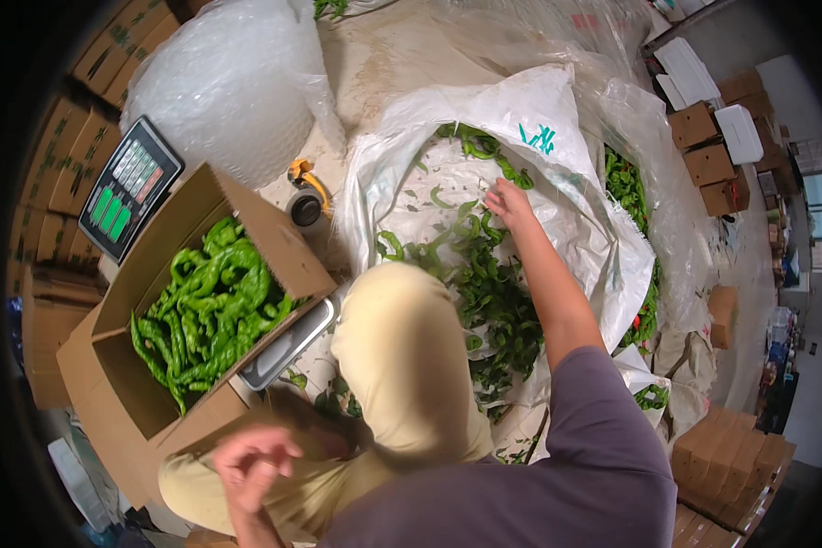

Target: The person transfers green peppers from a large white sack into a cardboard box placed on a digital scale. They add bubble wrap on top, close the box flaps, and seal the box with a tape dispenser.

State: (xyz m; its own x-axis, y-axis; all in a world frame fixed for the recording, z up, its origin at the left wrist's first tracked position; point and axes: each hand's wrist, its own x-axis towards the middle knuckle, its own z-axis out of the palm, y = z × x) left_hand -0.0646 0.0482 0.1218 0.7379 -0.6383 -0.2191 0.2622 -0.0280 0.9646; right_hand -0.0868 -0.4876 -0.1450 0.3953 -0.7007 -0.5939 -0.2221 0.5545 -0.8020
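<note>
Over the spread white woven sack (428, 175), my right hand (509, 203) reaches out with its fingers slightly bent and nothing visible in them. Just beyond it lie several curled green peppers (514, 172), and nearer me are more peppers and a heap of loose green leaves (496, 308). My left hand (255, 462), blurred, hangs above my bent leg beside the cardboard box (198, 185). Its fingers are curled loosely and apart, with nothing seen between them. The open box holds many wrinkled green peppers (212, 301) and rests on the metal pan of a scale (291, 346).
The scale's display panel (131, 188) stands behind the box. A yellow-and-black tape dispenser (308, 195) lies between box and sack. Bubble wrap (226, 89) bulges at the back left. Plastic sheeting (678, 226) covers more peppers at right. Stacked cartons (733, 459) line both sides.
</note>
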